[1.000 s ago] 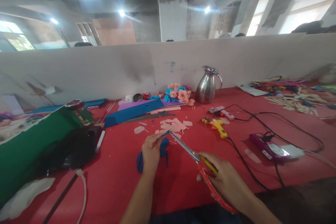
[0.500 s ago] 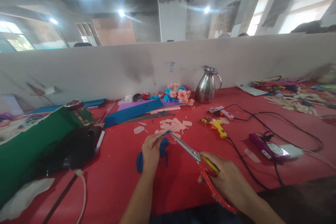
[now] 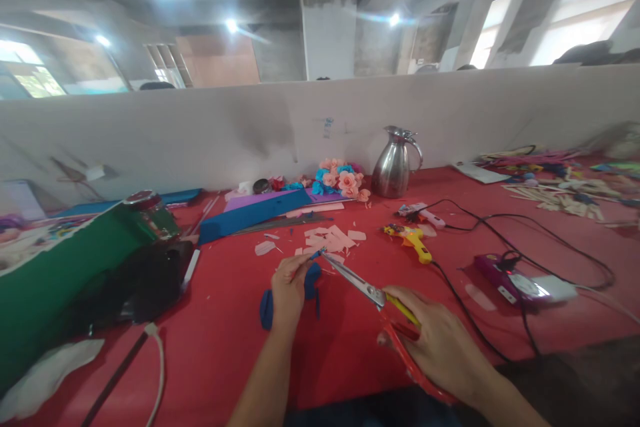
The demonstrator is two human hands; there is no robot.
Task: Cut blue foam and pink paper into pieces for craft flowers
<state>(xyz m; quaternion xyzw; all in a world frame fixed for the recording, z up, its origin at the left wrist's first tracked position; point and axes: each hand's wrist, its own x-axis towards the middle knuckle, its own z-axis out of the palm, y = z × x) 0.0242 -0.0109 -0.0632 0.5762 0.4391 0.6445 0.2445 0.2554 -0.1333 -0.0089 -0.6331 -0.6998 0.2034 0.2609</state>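
My left hand [image 3: 289,287] pinches a small piece of blue paper [image 3: 316,255] between thumb and fingers. Around the red and yellow handles of a pair of scissors [image 3: 367,290], my right hand [image 3: 435,333] is closed. The blade tips reach the blue piece just past my left fingertips. More blue paper pieces [image 3: 267,309] lie on the red tabletop [image 3: 225,360] beside and partly behind my left hand. Just beyond the blades is a scatter of pink paper scraps [image 3: 333,238].
Paper flowers [image 3: 345,180] and a steel jug [image 3: 393,163] stand at the back. To the right are a yellow glue gun [image 3: 413,240], a pink glue gun [image 3: 425,213], black cables and a purple power strip [image 3: 515,280]. A green board [image 3: 95,267] and black plastic bag [image 3: 145,287] lie left.
The scissors and right hand have shifted very slightly, with the tips still at the blue piece. My left hand stays almost in place.
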